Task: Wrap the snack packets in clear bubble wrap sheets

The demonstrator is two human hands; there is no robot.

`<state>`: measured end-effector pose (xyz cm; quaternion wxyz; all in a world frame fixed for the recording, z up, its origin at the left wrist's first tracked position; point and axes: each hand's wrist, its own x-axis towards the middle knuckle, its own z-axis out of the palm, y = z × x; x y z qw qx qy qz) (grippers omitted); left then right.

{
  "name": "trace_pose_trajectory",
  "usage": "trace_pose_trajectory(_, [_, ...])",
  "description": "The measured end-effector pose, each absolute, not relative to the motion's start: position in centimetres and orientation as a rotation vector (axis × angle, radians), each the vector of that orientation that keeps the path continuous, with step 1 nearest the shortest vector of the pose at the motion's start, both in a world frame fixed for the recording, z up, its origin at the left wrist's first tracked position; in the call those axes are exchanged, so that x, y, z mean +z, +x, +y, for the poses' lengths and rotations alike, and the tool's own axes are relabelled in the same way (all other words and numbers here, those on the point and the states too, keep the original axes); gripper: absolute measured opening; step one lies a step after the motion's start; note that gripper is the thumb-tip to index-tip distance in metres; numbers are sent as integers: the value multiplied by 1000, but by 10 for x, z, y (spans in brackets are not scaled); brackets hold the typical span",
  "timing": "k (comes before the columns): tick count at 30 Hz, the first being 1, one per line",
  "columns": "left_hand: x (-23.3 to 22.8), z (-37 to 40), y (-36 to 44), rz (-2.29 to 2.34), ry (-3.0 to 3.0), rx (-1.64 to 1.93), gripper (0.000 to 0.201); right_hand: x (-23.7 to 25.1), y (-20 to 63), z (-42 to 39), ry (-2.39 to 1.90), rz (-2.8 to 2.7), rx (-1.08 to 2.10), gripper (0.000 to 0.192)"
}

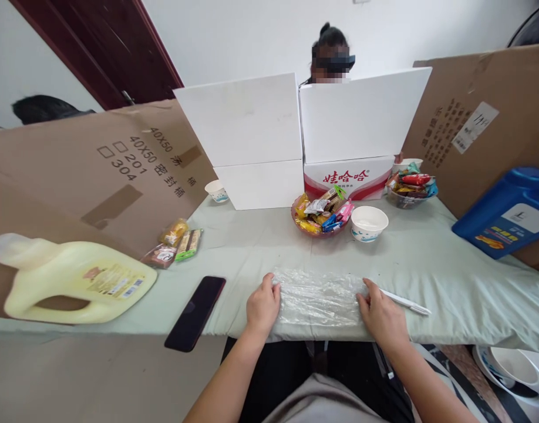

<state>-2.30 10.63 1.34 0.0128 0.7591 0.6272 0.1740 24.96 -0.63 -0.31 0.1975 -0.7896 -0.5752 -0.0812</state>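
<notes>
A clear, crinkled plastic bag (319,298) lies flattened on the pale green cloth near the table's front edge. My left hand (263,305) pinches its left side between thumb and fingers. At the opposite side, my right hand (383,308) has its thumb and fingers closed on the bag's right edge. A thin white stick-like item, perhaps a pen (406,302), rests just beyond my right hand. To the left of my left hand is a dark phone (195,314), its near end sticking out past the table edge.
Behind the bag stand a bowl of wrapped snacks (321,230) and a white paper bowl (369,224). White box panels (258,129) block the back, with a person behind. A yellow jug (76,279) lies left, a blue bottle (507,214) right. More snacks (189,244) lie left.
</notes>
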Motion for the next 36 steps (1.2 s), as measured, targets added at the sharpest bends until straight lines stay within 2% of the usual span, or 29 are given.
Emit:
trace_pose_trajectory(3, [27, 103, -14, 1857, 2533, 743, 21, -4, 246, -3, -2182, -1658, -220, 36])
trace_pose_trajectory(5, [34, 97, 0, 1587, 2648, 818, 18, -4, 243, -3, -2173, -1661, -231, 35])
trace_pose_trajectory(8, [33, 87, 24, 1031, 2738, 667, 18, -3, 242, -3, -2192, -1646, -201, 35])
trace_pose_trajectory(11, [25, 83, 37, 796, 2783, 445, 41, 0, 252, -1, -2252, -1667, -116, 35])
trace_pose_trajectory(13, [22, 83, 39, 789, 2796, 346, 53, 4, 266, 1, -2342, -1644, -76, 36])
trace_pose_trajectory(17, [20, 84, 35, 794, 2789, 274, 56, 15, 294, 5, -2442, -1510, -185, 36])
trace_pose_trajectory(20, [19, 84, 34, 789, 2789, 277, 56, 24, 283, 8, -2195, -1612, -340, 34])
trace_pose_trajectory(24, [19, 84, 36, 794, 2804, 278, 58, 21, 230, 13, -1820, -1988, -248, 36])
trace_pose_trajectory(29, [20, 82, 36, 816, 2814, 270, 60, -4, 210, 0, -1823, -2159, -200, 51])
trace_pose_trajectory(33, [19, 81, 34, 840, 2816, 297, 57, -12, 246, -45, -1827, -2133, -208, 43])
trace_pose_trajectory(36, [18, 81, 34, 837, 2824, 295, 56, -7, 271, -80, -1873, -2006, -197, 29])
